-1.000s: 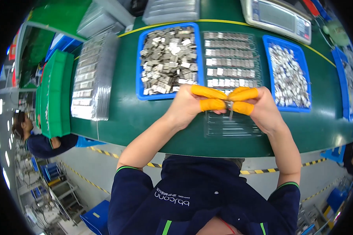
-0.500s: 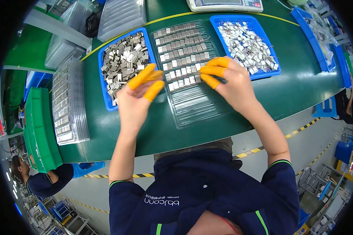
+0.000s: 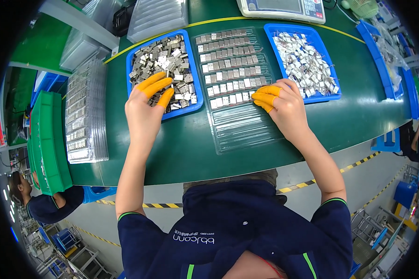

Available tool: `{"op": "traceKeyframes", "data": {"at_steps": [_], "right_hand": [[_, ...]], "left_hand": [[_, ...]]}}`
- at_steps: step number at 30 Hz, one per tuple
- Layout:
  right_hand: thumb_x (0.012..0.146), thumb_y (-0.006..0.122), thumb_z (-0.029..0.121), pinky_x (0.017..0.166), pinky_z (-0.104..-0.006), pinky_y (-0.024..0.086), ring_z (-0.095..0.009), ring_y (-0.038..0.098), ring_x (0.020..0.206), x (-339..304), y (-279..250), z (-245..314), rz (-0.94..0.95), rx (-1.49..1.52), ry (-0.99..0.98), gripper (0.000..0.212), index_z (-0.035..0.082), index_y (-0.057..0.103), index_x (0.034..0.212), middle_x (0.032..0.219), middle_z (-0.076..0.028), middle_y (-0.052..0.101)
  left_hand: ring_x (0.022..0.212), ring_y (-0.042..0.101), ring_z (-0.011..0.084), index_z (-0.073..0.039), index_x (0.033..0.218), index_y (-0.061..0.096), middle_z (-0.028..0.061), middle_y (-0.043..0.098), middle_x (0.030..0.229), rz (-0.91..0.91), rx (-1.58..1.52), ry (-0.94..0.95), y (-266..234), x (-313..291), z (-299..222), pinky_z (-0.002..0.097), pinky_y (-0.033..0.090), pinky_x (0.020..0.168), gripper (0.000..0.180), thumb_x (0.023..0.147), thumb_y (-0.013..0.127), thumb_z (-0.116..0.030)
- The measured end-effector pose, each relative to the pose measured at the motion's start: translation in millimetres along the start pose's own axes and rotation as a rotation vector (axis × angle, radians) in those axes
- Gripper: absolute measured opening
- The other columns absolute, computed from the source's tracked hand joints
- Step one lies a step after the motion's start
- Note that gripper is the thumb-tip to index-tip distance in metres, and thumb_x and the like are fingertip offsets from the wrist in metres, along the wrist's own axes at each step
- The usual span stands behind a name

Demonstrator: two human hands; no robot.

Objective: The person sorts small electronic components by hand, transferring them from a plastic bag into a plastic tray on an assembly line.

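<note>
My left hand point(image 3: 144, 111), in yellow finger cots, reaches over the near part of a blue tray point(image 3: 196, 76) heaped with small silvery metal connector shells point(image 3: 160, 60). Its thumb and fingers are apart, and the fingertips touch the pile. Between the two blue trays lies a clear plastic blister tray point(image 3: 239, 132) with several rows of shells point(image 3: 233, 73) set in its slots; the nearest slots hold none. My right hand point(image 3: 286, 109), also in yellow finger cots, has its fingers pressed together at the right end of the nearest filled row. Whatever they pinch is hidden.
A second blue tray point(image 3: 336, 83) holds white pieces with thin wires point(image 3: 307, 65). Stacked blister trays point(image 3: 86, 116) and a green bin point(image 3: 49, 139) stand at left. A scale point(image 3: 284, 10) sits at the back. Another person point(image 3: 56, 204) works at far left.
My left hand has moved left and down from beside the blister tray into the blue tray of shells. My right hand stays at the row's end, its fingers drawn closer together. The view has shifted slightly.
</note>
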State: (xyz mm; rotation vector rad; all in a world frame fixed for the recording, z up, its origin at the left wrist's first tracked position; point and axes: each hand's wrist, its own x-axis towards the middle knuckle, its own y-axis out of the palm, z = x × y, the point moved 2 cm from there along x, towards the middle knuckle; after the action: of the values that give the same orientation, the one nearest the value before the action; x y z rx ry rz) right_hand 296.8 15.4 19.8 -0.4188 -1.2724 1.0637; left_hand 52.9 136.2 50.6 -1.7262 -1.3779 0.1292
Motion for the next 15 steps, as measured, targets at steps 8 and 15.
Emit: {"op": "traceKeyframes", "data": {"at_steps": [8,15], "right_hand": [[0.066,0.069,0.013,0.072,-0.0361,0.044,-0.027,0.056,0.083,12,-33,-56,-0.026,-0.34,0.376,0.021,0.005,0.065,0.085,0.091,-0.01,0.061],[0.071,0.065,0.012,0.069,-0.0379,0.046,-0.029,0.057,0.081,4,-29,-95,0.064,-0.472,0.524,0.02,0.001,0.063,0.087,0.088,-0.016,0.059]], "left_hand": [[0.084,0.053,0.0268,-0.004,0.084,0.067,0.0099,0.058,0.091,-0.005,0.347,0.173,20,22,-1,0.0344,0.044,0.076,0.023,0.062,0.071,-0.008],[0.083,0.054,0.027,0.0,0.081,0.065,0.011,0.056,0.092,0.156,0.275,0.188,24,27,9,0.0343,0.045,0.074,0.021,0.061,0.071,-0.005]]}}
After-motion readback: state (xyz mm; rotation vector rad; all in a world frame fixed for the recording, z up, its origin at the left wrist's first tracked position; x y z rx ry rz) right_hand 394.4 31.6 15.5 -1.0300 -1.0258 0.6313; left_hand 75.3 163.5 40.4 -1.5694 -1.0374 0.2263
